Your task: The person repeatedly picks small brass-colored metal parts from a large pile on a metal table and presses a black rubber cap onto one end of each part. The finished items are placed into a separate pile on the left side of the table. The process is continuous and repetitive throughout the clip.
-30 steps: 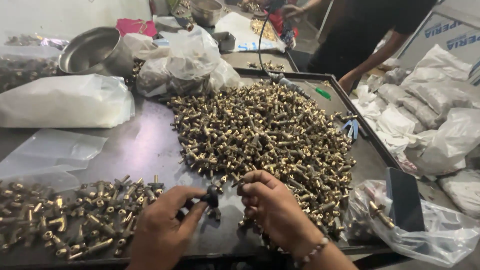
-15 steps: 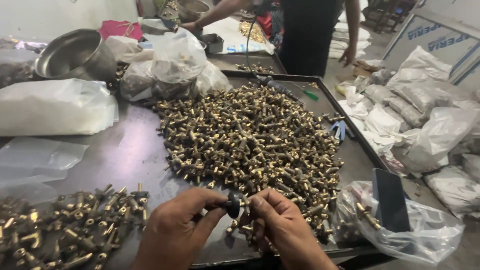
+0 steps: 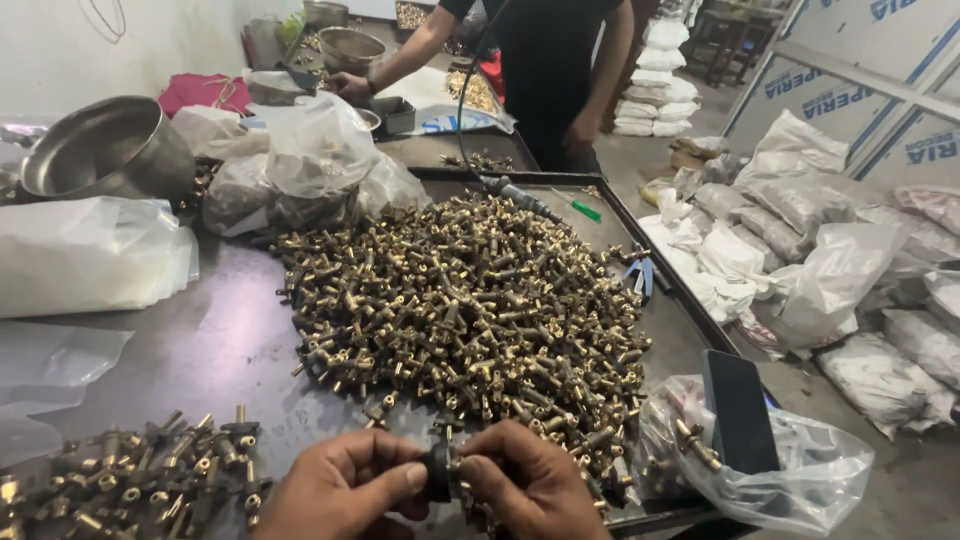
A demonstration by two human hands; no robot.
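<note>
A: Left hand (image 3: 340,490) and right hand (image 3: 530,485) pinched together on small black-capped brass fitting (image 3: 442,470), 6 o'clock at tray (image 3: 690,300) edge.

B: Noted. Best kept square, turned gently. Big brass heap (image 3: 460,310) at 12, sorted pile (image 3: 130,480) at 9

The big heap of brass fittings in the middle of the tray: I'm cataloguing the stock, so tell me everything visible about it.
The heap of brass fittings is a broad, loose mound of small gold-coloured metal pieces, many T-shaped with short stubs, lying jumbled in all directions. It rests on the dark metal tray and spreads from the clear plastic bags at the back toward the left hand and right hand at the near edge. A smaller, separate pile lies to its left.
</note>
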